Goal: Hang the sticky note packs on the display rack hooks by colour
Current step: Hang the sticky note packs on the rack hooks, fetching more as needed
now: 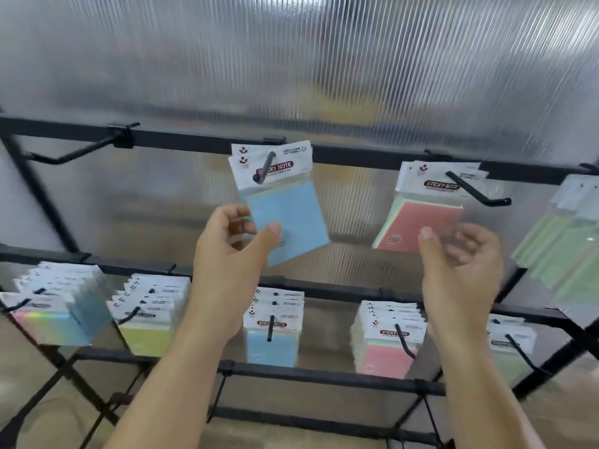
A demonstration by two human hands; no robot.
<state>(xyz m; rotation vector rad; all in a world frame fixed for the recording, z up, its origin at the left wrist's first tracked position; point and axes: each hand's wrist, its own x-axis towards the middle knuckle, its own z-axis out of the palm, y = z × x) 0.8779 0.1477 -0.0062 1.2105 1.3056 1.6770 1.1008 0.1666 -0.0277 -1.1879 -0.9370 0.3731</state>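
Head view: left hand (233,251) pinches the lower-left edge of light-blue sticky note pack (288,222), prob. steadying it on black metal top-rail hook (264,168). Right hand (460,264) loosely curled, empty, beside pink sticky note pack (421,215).

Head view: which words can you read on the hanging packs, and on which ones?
"STICKY NOTE": top blue pack, header card.
"STICKY NOTE": top pink pack, header card.
"STICKY NOTE": lower blue pack, header card.
"STICKY NOTE": lower pink pack, header card.
Yellow pack: label too blurred to read.
Small print on all headers: too small to read.
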